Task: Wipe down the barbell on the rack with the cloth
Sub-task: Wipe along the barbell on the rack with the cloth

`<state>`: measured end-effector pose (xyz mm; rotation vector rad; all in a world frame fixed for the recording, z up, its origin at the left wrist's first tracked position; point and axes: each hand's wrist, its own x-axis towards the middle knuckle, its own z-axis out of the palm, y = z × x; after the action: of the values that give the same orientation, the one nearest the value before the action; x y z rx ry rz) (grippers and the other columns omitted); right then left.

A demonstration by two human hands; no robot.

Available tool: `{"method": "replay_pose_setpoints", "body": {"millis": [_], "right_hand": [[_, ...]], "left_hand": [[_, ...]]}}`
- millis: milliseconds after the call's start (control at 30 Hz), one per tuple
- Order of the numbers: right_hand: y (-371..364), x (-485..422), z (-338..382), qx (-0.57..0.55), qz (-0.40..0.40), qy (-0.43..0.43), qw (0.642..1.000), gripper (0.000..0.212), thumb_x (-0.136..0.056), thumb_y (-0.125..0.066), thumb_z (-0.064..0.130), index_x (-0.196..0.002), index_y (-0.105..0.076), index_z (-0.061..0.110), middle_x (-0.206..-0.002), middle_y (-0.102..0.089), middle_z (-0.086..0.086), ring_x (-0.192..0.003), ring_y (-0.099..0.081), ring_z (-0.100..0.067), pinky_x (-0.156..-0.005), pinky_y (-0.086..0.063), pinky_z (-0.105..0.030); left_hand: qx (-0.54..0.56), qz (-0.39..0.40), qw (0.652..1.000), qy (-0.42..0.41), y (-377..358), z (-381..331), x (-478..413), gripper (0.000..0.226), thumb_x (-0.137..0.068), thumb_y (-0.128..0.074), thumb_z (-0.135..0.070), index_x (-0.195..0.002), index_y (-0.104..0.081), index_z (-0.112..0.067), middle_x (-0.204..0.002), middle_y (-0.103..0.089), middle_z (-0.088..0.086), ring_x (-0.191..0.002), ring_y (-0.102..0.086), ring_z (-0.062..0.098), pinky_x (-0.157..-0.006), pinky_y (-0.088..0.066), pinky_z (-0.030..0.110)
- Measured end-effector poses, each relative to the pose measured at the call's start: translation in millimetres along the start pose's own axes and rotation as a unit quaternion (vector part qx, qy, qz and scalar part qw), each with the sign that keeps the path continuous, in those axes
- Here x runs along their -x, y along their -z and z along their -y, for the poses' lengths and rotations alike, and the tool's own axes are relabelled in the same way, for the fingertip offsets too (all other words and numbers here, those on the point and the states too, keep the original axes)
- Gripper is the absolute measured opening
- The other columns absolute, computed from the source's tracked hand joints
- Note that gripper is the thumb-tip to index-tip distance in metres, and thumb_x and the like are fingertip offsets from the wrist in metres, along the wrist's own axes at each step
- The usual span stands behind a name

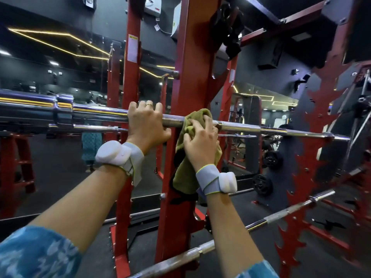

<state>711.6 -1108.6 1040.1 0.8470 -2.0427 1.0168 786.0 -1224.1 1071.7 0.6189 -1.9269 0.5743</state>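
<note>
**Wiping under way near the rack post, most of the bar to go**

The barbell lies level across the red rack, and both hands are on it. The left hand grips the bare shaft, fingers curled over the top and thumb hooked beneath, which looks like a steadying hold. Just to the right of those fingers, the right hand clamps the olive cloth around the shaft. Its fingers are bent over the bunched fabric, and the loose end of the cloth hangs below the palm towards the wrist.

I judge the job to be in its working stage, not at its end. The cloth covers only a short stretch by the rack post. The long run of shaft beyond the right fingertips and the thick sleeve well past the left knuckles both gleam, but shine alone does not tell wiped steel from unwiped. Nothing shows how much has been covered, so both directions may remain.

For writing, a white and yellow sticker sits on the post above the left fingers, with print too small to read. A white box higher up carries a red mark, also illegible. No brand can be made out on the bar, the cloth or the white wrist units.
</note>
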Motion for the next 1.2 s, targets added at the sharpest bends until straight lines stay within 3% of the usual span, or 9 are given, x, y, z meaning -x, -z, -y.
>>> {"method": "replay_pose_setpoints", "body": {"millis": [100, 200, 300, 533, 667, 833, 933, 1033, 1200], "right_hand": [[6.1, -0.9, -8.6, -0.023, -0.001, 0.01, 1.0, 0.043, -0.088, -0.054, 0.02, -0.131, -0.054, 0.022, -0.151, -0.029, -0.001, -0.129, -0.033, -0.034, -0.1, -0.036, -0.049], [14.0, -1.0, -15.0, -0.077, -0.022, 0.009, 0.997, 0.039, -0.084, -0.056, 0.015, -0.122, -0.061, 0.019, -0.144, -0.039, 0.0, -0.124, -0.039, -0.031, -0.098, -0.038, -0.048], [25.5, -4.9, -33.3, -0.161, -0.06, 0.015, 0.985, 0.035, -0.08, -0.057, 0.012, -0.113, -0.067, 0.014, -0.135, -0.05, -0.004, -0.121, -0.045, -0.03, -0.1, -0.038, -0.045], [67.4, -38.5, -91.3, -0.269, -0.137, 0.045, 0.952, 0.039, -0.071, -0.051, 0.014, -0.105, -0.069, 0.005, -0.124, -0.056, -0.01, -0.117, -0.051, -0.026, -0.103, -0.04, -0.036], [65.9, -65.0, -123.8, -0.22, -0.096, 0.063, 0.969, 0.046, -0.072, -0.05, 0.02, -0.115, -0.066, 0.013, -0.132, -0.052, -0.01, -0.123, -0.045, -0.028, -0.104, -0.038, -0.039], [34.6, -72.2, -134.7, -0.088, 0.04, 0.166, 0.981, 0.053, -0.074, -0.05, 0.028, -0.124, -0.062, 0.014, -0.14, -0.047, -0.009, -0.123, -0.043, -0.035, -0.101, -0.037, -0.047], [26.3, -78.6, -148.9, -0.037, 0.032, 0.187, 0.981, 0.053, -0.077, -0.06, 0.024, -0.129, -0.057, 0.019, -0.143, -0.042, -0.007, -0.126, -0.038, -0.038, -0.099, -0.036, -0.054], [28.2, -90.4, -175.3, 0.008, 0.013, 0.129, 0.992, 0.051, -0.08, -0.063, 0.018, -0.131, -0.054, 0.021, -0.148, -0.034, -0.004, -0.129, -0.033, -0.034, -0.103, -0.032, -0.05], [25.5, -88.6, -183.9, -0.04, -0.014, 0.044, 0.998, 0.049, -0.083, -0.061, 0.018, -0.131, -0.053, 0.017, -0.15, -0.029, -0.007, -0.129, -0.032, -0.036, -0.104, -0.031, -0.049]], "left_hand": [[-0.004, -0.033, 0.999, 0.005, -5.1, -2.4, 1.0, 0.046, -0.063, -0.059, -0.044, -0.09, -0.057, -0.007, -0.086, -0.058, 0.017, -0.082, -0.052, 0.032, -0.078, -0.031, 0.04], [0.005, -0.033, 0.996, -0.078, -4.1, -19.0, -1.7, 0.051, -0.069, -0.05, -0.039, -0.107, -0.057, -0.006, -0.098, -0.06, 0.018, -0.093, -0.054, 0.033, -0.088, -0.031, 0.044], [0.057, -0.044, 0.986, -0.151, -10.0, -57.0, -5.6, 0.043, -0.074, -0.038, -0.031, -0.097, -0.064, -0.005, -0.088, -0.064, 0.017, -0.08, -0.059, 0.033, -0.079, -0.04, 0.041], [0.134, -0.019, 0.986, -0.092, -33.7, -117.4, -24.6, 0.048, -0.083, -0.034, -0.038, -0.083, -0.07, -0.007, -0.076, -0.065, 0.015, -0.068, -0.06, 0.032, -0.067, -0.044, 0.036], [0.128, -0.008, 0.989, -0.077, -40.2, -143.4, -35.7, 0.047, -0.084, -0.031, -0.037, -0.07, -0.066, -0.007, -0.068, -0.062, 0.015, -0.062, -0.059, 0.033, -0.06, -0.042, 0.034], [0.12, -0.024, 0.992, -0.033, -46.5, -154.6, -39.8, 0.041, -0.079, -0.034, -0.031, -0.064, -0.063, -0.005, -0.063, -0.062, 0.016, -0.057, -0.058, 0.033, -0.059, -0.042, 0.035], [0.125, -0.035, 0.992, 0.009, -51.4, -156.0, -37.1, 0.042, -0.079, -0.034, -0.03, -0.067, -0.066, -0.005, -0.064, -0.063, 0.015, -0.06, -0.058, 0.033, -0.064, -0.042, 0.036], [0.133, -0.059, 0.989, 0.027, -55.8, -160.2, -36.9, 0.042, -0.081, -0.035, -0.027, -0.07, -0.067, -0.004, -0.064, -0.062, 0.015, -0.06, -0.056, 0.033, -0.065, -0.043, 0.036], [0.14, -0.07, 0.986, 0.048, -53.2, -163.5, -37.0, 0.046, -0.081, -0.031, -0.03, -0.075, -0.067, -0.003, -0.069, -0.062, 0.017, -0.068, -0.056, 0.034, -0.07, -0.04, 0.038]]}}
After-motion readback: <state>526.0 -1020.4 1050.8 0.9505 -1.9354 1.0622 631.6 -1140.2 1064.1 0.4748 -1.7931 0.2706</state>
